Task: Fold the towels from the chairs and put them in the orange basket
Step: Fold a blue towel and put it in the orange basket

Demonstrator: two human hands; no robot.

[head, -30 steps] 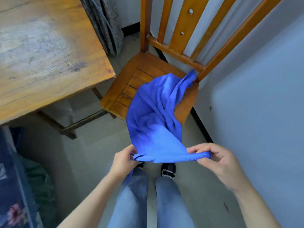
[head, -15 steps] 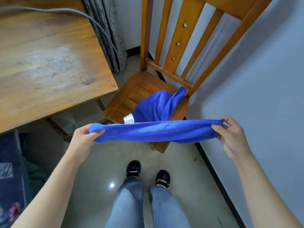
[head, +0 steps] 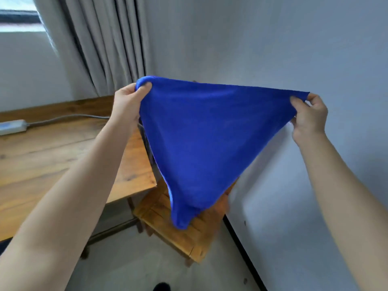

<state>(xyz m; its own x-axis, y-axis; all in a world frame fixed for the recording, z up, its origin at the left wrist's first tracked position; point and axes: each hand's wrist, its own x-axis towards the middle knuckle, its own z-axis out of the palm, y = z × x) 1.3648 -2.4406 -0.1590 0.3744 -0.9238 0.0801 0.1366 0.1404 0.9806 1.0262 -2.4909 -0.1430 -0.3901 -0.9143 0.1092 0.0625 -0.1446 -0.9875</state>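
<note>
I hold a blue towel [head: 205, 139] up in the air, stretched between both hands. My left hand [head: 128, 103] grips its upper left corner, and my right hand [head: 308, 116] pinches its upper right corner. The cloth hangs down in a triangle, its lowest tip just above the seat of the wooden chair [head: 178, 234]. The towel hides the chair's back. No orange basket is in view.
A wooden table [head: 52, 162] stands at the left, with a white power strip [head: 12, 127] and its cable on top. Grey curtains [head: 100, 45] hang behind it. A white wall [head: 294, 49] runs close along the right. Grey floor lies below.
Both hands have lifted the towel off the chair seat and raised it to chest height, spreading its top edge. The view has tilted up toward the curtains and wall.
</note>
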